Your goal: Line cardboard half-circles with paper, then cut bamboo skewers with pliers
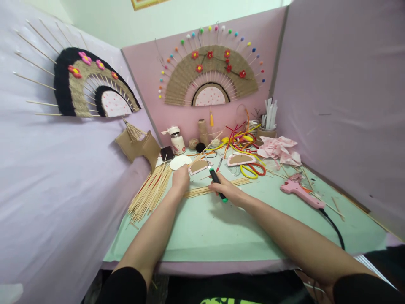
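My left hand (181, 179) is closed around a thin bamboo stick (211, 143) that slants up and to the right. In my right hand (228, 188) is a screwdriver-like tool (216, 179) with a black-and-green handle; its thin metal shaft points up toward the stick, and whether the two touch I cannot tell. A row of bamboo sticks (198, 192) lies on the table below both hands. Just beyond them is a half-round cardboard piece (199, 166) with a pink-and-white edge. To the left of my left hand lies a large bundle of bamboo sticks (150, 194).
A pink glue gun (302, 194) with a black cord lies at right. Scissors (253, 170), a second half-round piece (241, 158), pipe cleaners, a white bottle (177, 141) and a twine spool (202, 131) crowd the back. Two decorated fans (180, 84) hang on the walls.
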The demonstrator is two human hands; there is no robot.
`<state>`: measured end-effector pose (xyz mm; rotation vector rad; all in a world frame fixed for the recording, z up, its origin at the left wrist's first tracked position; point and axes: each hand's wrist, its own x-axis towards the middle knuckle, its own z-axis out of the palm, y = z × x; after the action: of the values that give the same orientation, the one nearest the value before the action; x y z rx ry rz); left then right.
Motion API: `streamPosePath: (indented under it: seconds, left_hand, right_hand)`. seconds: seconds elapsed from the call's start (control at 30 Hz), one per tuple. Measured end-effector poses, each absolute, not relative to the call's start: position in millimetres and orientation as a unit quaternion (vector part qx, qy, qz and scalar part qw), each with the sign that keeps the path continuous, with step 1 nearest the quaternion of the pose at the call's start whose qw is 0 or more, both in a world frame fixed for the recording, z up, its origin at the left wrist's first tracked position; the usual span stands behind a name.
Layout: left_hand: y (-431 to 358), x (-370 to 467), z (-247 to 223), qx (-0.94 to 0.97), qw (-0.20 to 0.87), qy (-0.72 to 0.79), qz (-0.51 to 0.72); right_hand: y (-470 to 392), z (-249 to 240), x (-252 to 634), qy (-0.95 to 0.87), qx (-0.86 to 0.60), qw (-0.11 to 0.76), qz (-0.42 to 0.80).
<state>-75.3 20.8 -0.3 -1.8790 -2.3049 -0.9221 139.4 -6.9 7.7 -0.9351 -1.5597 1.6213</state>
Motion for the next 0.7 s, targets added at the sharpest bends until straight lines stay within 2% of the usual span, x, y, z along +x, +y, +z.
streamPosePath:
  seconds: [0.17, 0.37, 0.7]
  left_hand:
    - [23.5, -71.5, 23.3, -0.619, 0.062, -0.761, -0.183]
    - [23.7, -61.9, 45.5, -0.649, 0.158, -0.744, 0.008]
    - [27.0, -45.9, 48.3, -0.672, 0.186, -0.715, 0.053]
  right_hand:
    - [-6.1, 5.8, 137.6, -0.564, -0.371, 0.333, 0.659]
    - [-3.0, 4.1, 135.9, -0.502, -0.349, 0.344, 0.712]
    - [0.5, 4.0, 135.6, -0.439, -0.370, 0.368, 0.731]
